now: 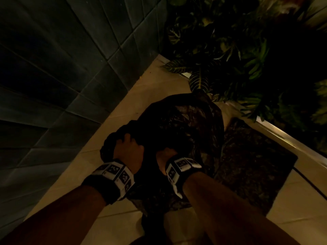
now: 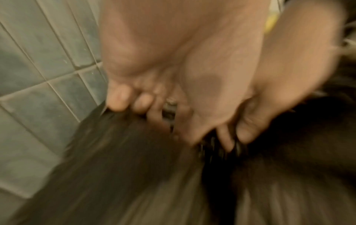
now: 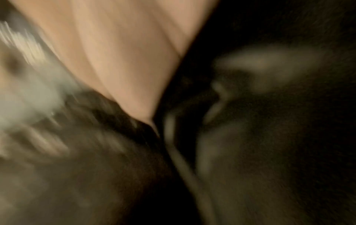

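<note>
Down on the beige tiled floor [image 1: 159, 80], between a grey tiled wall [image 1: 70, 59] and a bed of striped-leaved plants [image 1: 238, 59], a black plastic bag [image 1: 178, 121] sat bulging and slumped, partly over a dark speckled stone slab [image 1: 251, 165]. Something brownish and crumpled showed faintly through its thin skin; what it was could not be told in the dim light.

The left hand [image 1: 129, 149] gripped the near rim of the bag. In the left wrist view its fingers [image 2: 118, 99] were curled tight, pinching a gathered fold of plastic against the thumb. The right hand [image 1: 166, 157] was pressed into the bag just beside the left one, but its fingers were buried in the folds, and the right wrist view was too blurred to say whether they held anything.

The main risk appeared to be the plastic itself. It looked thin, and with the load hanging from one small pinched fold, a sharp lift could stretch or tear it there and spill the contents over the floor. An uneven pull, with the right hand's hold uncertain, could also let the mouth sag open on one side. The plant leaves were close enough to snag the far side if the bag swung that way.
</note>
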A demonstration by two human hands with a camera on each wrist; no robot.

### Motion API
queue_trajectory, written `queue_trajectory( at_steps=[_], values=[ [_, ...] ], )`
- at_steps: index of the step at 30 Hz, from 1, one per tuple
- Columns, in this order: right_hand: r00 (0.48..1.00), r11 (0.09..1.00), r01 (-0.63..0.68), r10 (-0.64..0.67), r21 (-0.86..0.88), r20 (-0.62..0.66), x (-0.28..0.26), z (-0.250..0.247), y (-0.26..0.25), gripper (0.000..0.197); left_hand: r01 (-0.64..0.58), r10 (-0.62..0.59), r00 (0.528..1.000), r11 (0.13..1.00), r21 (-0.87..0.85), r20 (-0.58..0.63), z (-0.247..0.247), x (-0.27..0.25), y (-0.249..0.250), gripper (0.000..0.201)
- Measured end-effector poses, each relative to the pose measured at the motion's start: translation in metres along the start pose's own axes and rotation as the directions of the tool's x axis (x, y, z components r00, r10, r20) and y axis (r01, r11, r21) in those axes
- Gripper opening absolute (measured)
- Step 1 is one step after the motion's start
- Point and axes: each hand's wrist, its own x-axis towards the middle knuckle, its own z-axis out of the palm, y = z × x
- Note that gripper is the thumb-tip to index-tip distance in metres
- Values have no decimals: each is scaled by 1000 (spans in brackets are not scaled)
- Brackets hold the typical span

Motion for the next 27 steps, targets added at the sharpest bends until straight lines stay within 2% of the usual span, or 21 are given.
queue_trajectory(
  at_steps=[2,3,4,5,6,7,8,9,11,12,14,16,18,20,22,23,24,26,27],
  values=[
    [999,995,24,-19,100,-49,-17,0,-1,40,1,0,999,999,-32,39,-7,4,3,37],
    [992,984,56,-35,168,-122,-25,1,0,36,-3,4,1000,996,-92,10,-9,5,3,32],
    [967,970,105,-48,218,-252,-33,2,3,33,-23,12,998,983,-184,-58,-13,5,1,27],
    [909,954,153,-33,257,-415,-41,2,6,30,-70,16,984,952,-298,-179,-18,4,-1,24],
    [808,937,187,26,297,-589,-48,3,13,28,-131,-3,948,909,-396,-320,-24,3,-3,25],
    [680,922,199,114,331,-725,-54,3,21,27,-174,-33,905,880,-441,-423,-31,3,-5,31],
    [580,910,168,220,379,-784,-57,3,31,30,-194,-49,877,874,-445,-479,-36,6,-7,40],
    [553,893,100,317,439,-771,-60,3,40,37,-201,-47,869,877,-437,-493,-40,10,-11,46],
    [641,843,4,411,538,-648,-56,4,55,42,-182,-54,900,855,-486,-432,-44,21,-19,40],
    [664,833,29,397,552,-634,-51,6,58,35,-165,-79,912,828,-535,-403,-43,27,-23,33],
    [625,849,121,338,515,-704,-45,12,59,21,-170,-144,910,728,-665,-390,-39,35,-29,24],
    [582,859,165,313,485,-751,-41,21,64,15,-206,-166,900,653,-729,-403,-35,34,-33,21],
    [582,833,167,349,528,-734,-41,28,71,14,-233,-168,900,596,-769,-403,-29,32,-37,18],
    [646,772,137,405,620,-647,-41,27,79,16,-226,-222,886,559,-797,-407,-22,28,-43,18],
    [760,750,24,416,661,-499,-42,19,89,13,-221,-309,856,507,-833,-415,-16,26,-48,17],
    [811,770,-49,402,636,-424,-43,13,93,13,-218,-348,843,478,-851,-411,-14,25,-51,16],
    [853,808,-106,374,579,-365,-45,5,95,14,-197,-371,836,485,-852,-404,-13,22,-54,15],
    [904,874,-182,329,450,-274,-49,-12,95,7,-149,-369,823,593,-791,-432,-5,21,-62,14],
    [915,897,-165,294,409,-277,-48,-20,92,19,-127,-357,822,644,-754,-443,0,20,-67,14]
  ],
)
